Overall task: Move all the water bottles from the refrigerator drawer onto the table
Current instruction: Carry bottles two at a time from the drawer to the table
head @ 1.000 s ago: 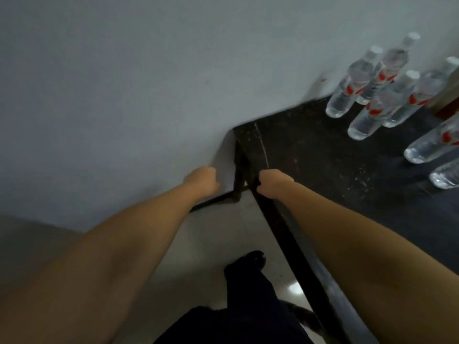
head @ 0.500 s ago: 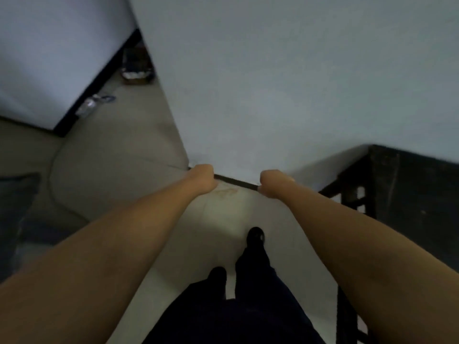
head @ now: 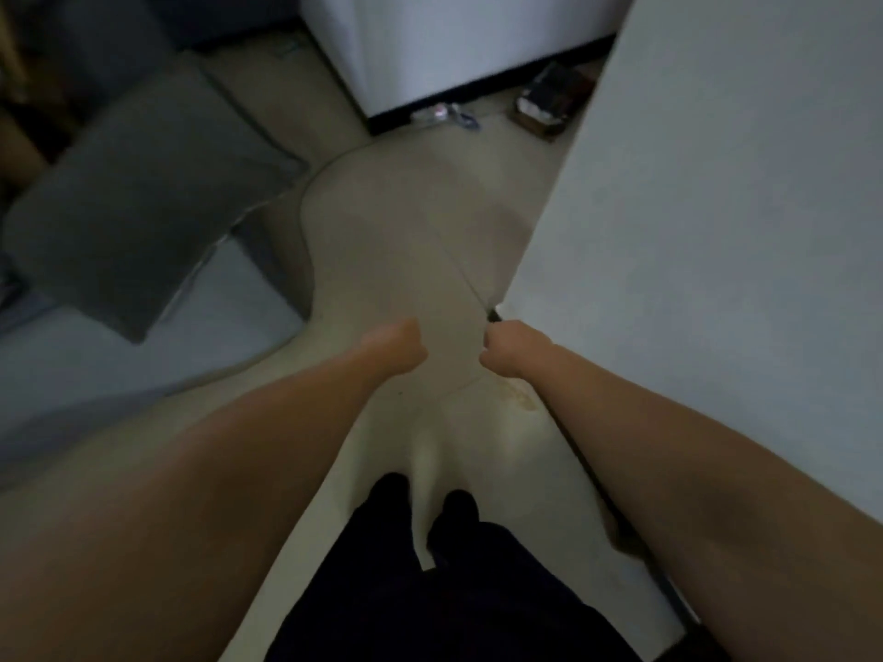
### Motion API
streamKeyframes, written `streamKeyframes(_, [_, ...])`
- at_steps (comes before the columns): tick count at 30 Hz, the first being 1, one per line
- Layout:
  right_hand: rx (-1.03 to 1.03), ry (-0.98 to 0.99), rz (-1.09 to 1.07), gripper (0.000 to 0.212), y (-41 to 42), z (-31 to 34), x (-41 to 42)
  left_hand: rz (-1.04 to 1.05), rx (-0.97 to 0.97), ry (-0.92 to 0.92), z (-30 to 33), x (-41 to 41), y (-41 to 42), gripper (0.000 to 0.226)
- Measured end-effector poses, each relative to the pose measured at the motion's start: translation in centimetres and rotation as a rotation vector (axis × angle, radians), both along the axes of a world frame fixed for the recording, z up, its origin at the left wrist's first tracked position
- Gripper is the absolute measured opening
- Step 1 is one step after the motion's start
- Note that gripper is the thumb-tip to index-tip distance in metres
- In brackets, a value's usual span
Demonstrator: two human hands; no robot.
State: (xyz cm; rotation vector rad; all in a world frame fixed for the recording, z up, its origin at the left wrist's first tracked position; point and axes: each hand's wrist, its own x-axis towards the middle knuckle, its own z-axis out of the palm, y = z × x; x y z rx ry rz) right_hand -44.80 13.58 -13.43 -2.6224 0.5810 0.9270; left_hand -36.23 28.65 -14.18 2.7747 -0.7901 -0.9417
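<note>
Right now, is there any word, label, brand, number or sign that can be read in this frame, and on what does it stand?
None can be read.
Box on the floor: dark and blurred; any print is illegible.
Small litter by the white cabinet: a faint pink patch, too blurred to read.
Left hand and right hand: fingers curled, holding nothing, so no label there.

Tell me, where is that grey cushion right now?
In the head view the grey cushion lies on the left side, on the pale floor, ahead and to the left of the person's left hand, across from the white wall on the right.
</note>
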Motion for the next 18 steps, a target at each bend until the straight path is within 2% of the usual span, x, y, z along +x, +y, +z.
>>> streamKeyframes(5, [0.001,-0.012,0.283,0.014,5.0,0.2,4.1,0.318,-0.033,0.022,-0.2,-0.9,6.4,0.036])
streamKeyframes(8, [0.017,-0.025,0.429,0.031,9.8,0.4,6.0,0.489,-0.035,0.025,-0.3,-1.5,11.7,0.035])
streamKeyframes(12, [0.021,-0.013,0.647,0.038,17.6,-0.2,7.6,0.718,-0.023,0.018,-0.5,-3.1,19.5,0.034])
streamKeyframes(18, [-0.014,-0.018,0.955,0.036,30.6,-0.5,9.8,0.967,-0.014,0.041,-0.7,-5.5,31.9,0.029])
